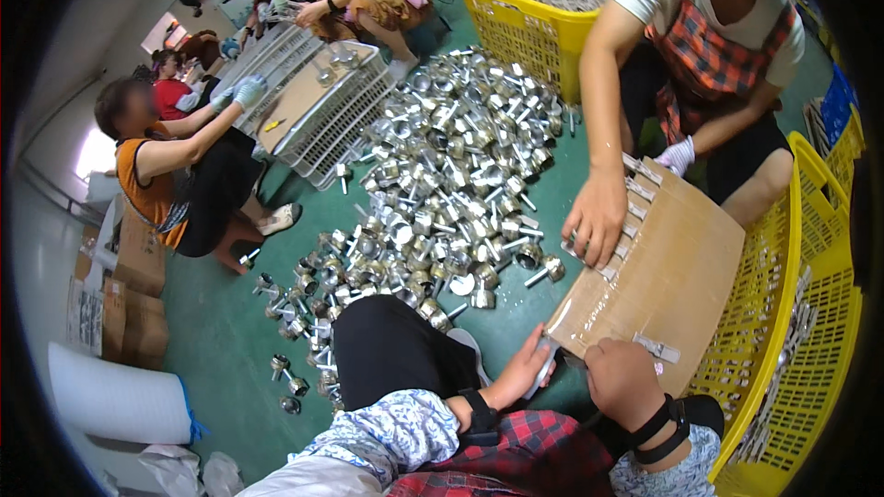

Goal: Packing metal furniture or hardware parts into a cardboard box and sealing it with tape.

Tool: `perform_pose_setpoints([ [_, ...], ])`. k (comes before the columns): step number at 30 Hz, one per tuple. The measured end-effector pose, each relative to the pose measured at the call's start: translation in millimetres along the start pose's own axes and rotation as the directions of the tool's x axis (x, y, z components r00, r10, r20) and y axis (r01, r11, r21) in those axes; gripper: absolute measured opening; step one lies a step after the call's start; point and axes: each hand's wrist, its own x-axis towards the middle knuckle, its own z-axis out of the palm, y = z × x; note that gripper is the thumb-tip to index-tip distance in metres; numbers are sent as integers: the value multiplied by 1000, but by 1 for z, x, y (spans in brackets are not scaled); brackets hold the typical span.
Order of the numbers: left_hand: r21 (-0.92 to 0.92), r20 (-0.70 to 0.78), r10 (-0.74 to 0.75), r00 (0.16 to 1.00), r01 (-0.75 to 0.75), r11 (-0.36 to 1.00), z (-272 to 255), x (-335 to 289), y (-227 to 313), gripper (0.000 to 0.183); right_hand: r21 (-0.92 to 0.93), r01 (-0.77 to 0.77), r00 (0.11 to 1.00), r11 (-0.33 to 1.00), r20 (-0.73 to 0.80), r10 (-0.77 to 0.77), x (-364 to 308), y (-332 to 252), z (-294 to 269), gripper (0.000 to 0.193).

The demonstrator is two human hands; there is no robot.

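Observation:
My left hand [523,372] is closed round a pale, flat piece [541,370] beside the near left corner of a cardboard sheet [677,244]. My right hand [624,379] is curled into a fist at the sheet's near edge; whatever its fingers may hold is hidden. On the cardboard, close to my right hand, lies a small flat metal piece [657,350]. Several similar metal pieces [635,195] line the far left edge. There a co-worker's bare hand [599,221] reaches down, while that person's gloved hand [677,156] rests by the far corner.
A big heap of metal cups with stems [451,166] covers the green floor. Yellow baskets [783,313] with metal parts stand at the right, another yellow basket [529,18] at the back. A person in orange [152,175] sits by grey crates [336,120]. Cardboard boxes [143,267] stand left.

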Motion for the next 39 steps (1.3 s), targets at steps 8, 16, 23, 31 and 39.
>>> perform_pose_setpoints([
  [8, 17, -20, 3, 1000, -3, 1000, 3, -5, 6, 67, -47, -9, 998, 999, 57, 11, 3, -3, -3, 9],
  [16, -1, -38, -4, 999, 4, 1000, 3, -4, 5, 66, -70, -6, 997, 997, 71, 11, 5, -6, -8, 9],
  [23, 17, -24, 3, 1000, -3, 1000, 2, -3, 2, 66, -72, -29, 997, 997, 65, 34, 1, -2, -1, 11],
  [31, 23, -30, -2, 1000, 3, 1000, 1, -2, 0, 66, -97, -9, 998, 995, 63, 15, 2, -5, -4, 9],
  [39, 40, -24, 21, 999, -21, 999, 1, -3, 0, 65, -72, -25, 998, 997, 47, 29, 1, -3, 1, 11],
])
